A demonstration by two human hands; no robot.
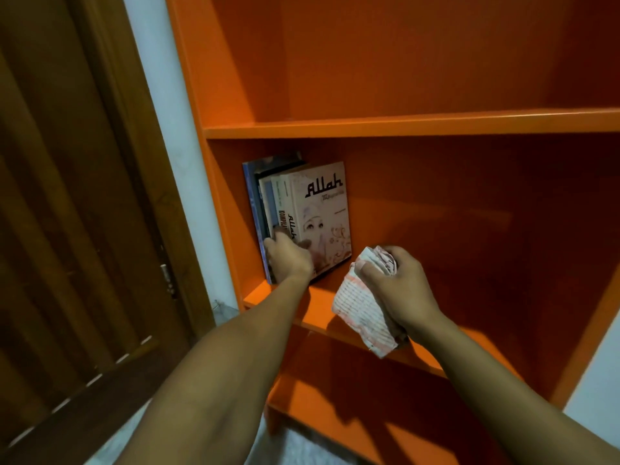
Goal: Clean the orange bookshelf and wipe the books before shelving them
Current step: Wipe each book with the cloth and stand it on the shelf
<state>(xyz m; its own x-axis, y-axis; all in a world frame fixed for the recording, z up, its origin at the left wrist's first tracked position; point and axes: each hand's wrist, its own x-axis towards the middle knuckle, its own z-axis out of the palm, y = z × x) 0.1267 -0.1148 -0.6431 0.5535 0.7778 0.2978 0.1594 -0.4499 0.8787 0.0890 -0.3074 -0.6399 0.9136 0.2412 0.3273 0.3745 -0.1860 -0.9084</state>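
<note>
The orange bookshelf (402,124) fills the view. Several books (268,199) stand upright at the left end of its middle shelf. The rightmost is a white book (323,209) with a black title and its cover facing right. My left hand (290,260) is closed over the lower spines of these books, thumb on the white book's cover. My right hand (399,290) is just right of the books, above the shelf's front edge. It grips a crumpled white cloth (362,313) with red stripes, which hangs down from the fist.
A dark brown wooden door (77,229) stands left of the shelf, with a strip of white wall (188,182) between them. The upper shelf holds nothing, and the middle shelf is bare right of the books. A lower shelf and pale floor show below.
</note>
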